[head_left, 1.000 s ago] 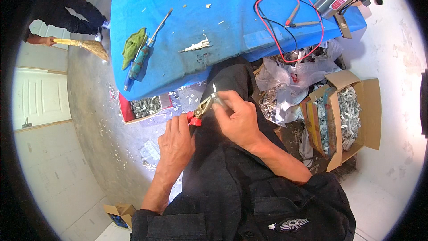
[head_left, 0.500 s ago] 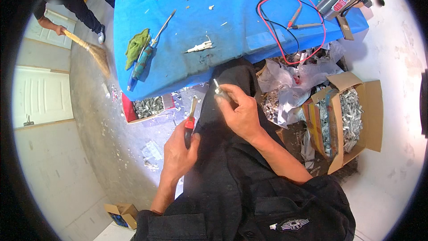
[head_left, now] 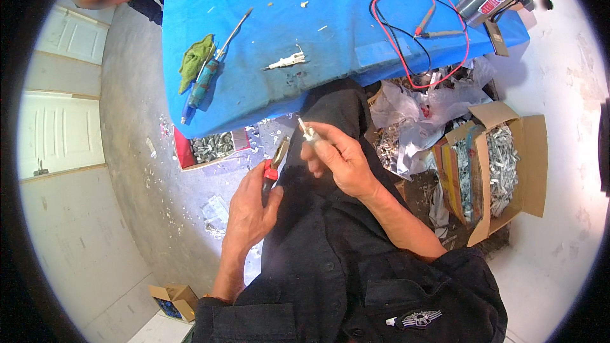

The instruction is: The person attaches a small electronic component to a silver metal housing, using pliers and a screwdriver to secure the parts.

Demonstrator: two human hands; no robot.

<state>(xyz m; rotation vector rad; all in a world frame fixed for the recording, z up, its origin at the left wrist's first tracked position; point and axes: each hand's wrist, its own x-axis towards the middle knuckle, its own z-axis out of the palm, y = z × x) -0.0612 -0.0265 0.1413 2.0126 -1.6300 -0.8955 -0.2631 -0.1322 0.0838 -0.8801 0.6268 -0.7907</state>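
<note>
Your pliers (head_left: 272, 168) have come away from the small white part (head_left: 309, 134), so your right hand (head_left: 344, 160) alone seemingly supports it, pinching it over your trouser leg (head_left: 333, 103); your left hand (head_left: 254, 202) wraps the pliers.

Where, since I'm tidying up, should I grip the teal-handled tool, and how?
Probably around the middle of its teal handle, coming from the right: it is thicker than the metal shaft, which points away from you, and the green cloth lies along its left.
</note>
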